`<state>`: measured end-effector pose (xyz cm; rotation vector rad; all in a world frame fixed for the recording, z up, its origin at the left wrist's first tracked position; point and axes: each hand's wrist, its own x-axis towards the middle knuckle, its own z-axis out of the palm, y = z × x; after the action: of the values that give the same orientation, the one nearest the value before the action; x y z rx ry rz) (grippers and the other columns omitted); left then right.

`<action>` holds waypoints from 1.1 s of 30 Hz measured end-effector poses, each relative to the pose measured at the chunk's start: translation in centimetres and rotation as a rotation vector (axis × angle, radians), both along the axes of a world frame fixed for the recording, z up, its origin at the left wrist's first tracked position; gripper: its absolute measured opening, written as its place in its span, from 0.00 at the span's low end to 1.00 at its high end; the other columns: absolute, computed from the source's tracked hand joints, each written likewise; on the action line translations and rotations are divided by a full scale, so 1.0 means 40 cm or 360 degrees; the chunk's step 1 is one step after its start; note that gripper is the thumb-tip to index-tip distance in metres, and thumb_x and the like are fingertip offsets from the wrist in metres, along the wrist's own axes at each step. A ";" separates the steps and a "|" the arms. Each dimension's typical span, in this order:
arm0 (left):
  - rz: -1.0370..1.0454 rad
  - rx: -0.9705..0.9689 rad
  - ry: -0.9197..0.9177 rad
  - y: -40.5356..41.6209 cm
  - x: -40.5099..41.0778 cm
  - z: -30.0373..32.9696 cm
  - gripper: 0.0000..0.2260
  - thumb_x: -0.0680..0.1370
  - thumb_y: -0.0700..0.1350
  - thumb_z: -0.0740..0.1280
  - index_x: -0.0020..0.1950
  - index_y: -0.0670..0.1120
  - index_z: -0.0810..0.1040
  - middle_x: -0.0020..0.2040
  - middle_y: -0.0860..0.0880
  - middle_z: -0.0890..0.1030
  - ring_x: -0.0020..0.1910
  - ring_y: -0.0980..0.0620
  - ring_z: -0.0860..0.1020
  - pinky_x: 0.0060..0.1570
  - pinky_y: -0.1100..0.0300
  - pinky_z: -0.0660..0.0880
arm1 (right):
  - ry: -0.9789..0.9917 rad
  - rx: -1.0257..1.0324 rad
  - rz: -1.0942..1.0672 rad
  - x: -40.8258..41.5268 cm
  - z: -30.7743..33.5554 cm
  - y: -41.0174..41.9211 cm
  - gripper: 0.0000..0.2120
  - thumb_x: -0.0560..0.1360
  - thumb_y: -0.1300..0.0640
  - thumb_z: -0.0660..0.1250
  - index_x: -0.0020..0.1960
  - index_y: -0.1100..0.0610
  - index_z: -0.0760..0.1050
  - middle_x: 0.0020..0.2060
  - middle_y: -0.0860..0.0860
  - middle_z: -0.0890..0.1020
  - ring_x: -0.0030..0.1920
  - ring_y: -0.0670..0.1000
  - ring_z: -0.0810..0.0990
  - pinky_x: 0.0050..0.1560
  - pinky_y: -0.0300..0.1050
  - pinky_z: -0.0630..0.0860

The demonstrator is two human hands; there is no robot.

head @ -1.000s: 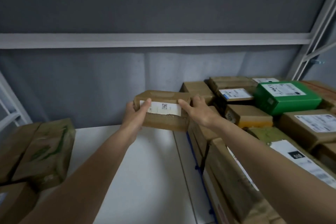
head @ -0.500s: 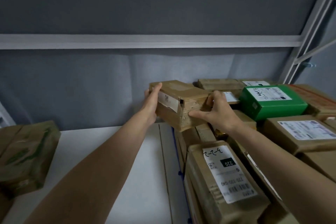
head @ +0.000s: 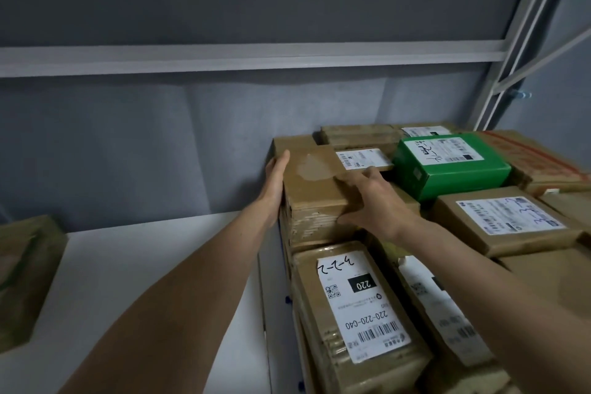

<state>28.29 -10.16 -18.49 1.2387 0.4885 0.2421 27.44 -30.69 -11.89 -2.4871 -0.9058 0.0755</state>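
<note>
The white shelf (head: 128,281) fills the lower left of the frame, and a stack of taped parcels (head: 511,224) crowds the right half. The brown cardboard box (head: 315,182) sits at centre frame on the stack's left edge, beyond the parcel labelled 220 (head: 358,307) and left of the green box (head: 447,169). Perched there, it could probably slip left off the stack onto the bare shelf if the support on that side went before it lay level, or if it were shoved from the right. The left hand (head: 275,182) presses flat, fingers straight, against its left side. The right hand (head: 372,201) lies over the near right corner, fingers spread on top and thumb on the front face.
</note>
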 end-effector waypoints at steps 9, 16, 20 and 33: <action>0.0053 0.0138 -0.0040 -0.033 -0.011 0.005 0.23 0.79 0.56 0.62 0.73 0.55 0.61 0.57 0.47 0.77 0.55 0.46 0.77 0.61 0.46 0.73 | 0.0029 -0.0144 0.0020 0.015 -0.013 -0.014 0.37 0.69 0.59 0.75 0.74 0.52 0.63 0.62 0.53 0.65 0.62 0.57 0.71 0.68 0.50 0.67; -0.0063 0.0449 0.0067 -0.027 -0.028 0.026 0.27 0.80 0.58 0.59 0.77 0.53 0.57 0.68 0.48 0.73 0.65 0.47 0.73 0.67 0.48 0.68 | -0.0049 -0.0340 0.0041 0.012 0.010 -0.002 0.35 0.70 0.54 0.75 0.73 0.55 0.65 0.64 0.54 0.64 0.63 0.56 0.70 0.67 0.47 0.67; -0.0017 0.0765 0.0230 -0.024 -0.060 0.057 0.40 0.71 0.73 0.56 0.77 0.55 0.55 0.74 0.50 0.66 0.73 0.45 0.65 0.71 0.45 0.62 | -0.0041 -0.0371 0.0038 -0.009 0.041 0.014 0.35 0.72 0.40 0.69 0.73 0.52 0.64 0.67 0.54 0.63 0.69 0.55 0.62 0.69 0.51 0.64; 0.0064 0.2341 0.0612 0.132 -0.380 0.080 0.27 0.76 0.51 0.67 0.73 0.44 0.65 0.72 0.44 0.67 0.72 0.47 0.63 0.68 0.59 0.58 | -0.0570 -0.0673 0.0483 -0.141 0.006 0.282 0.36 0.78 0.42 0.60 0.78 0.49 0.46 0.77 0.54 0.47 0.77 0.59 0.43 0.75 0.61 0.49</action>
<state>13.09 -4.87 -15.28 2.7434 0.6796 0.4216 21.82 -19.41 -11.64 -2.7741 -1.5541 -0.0910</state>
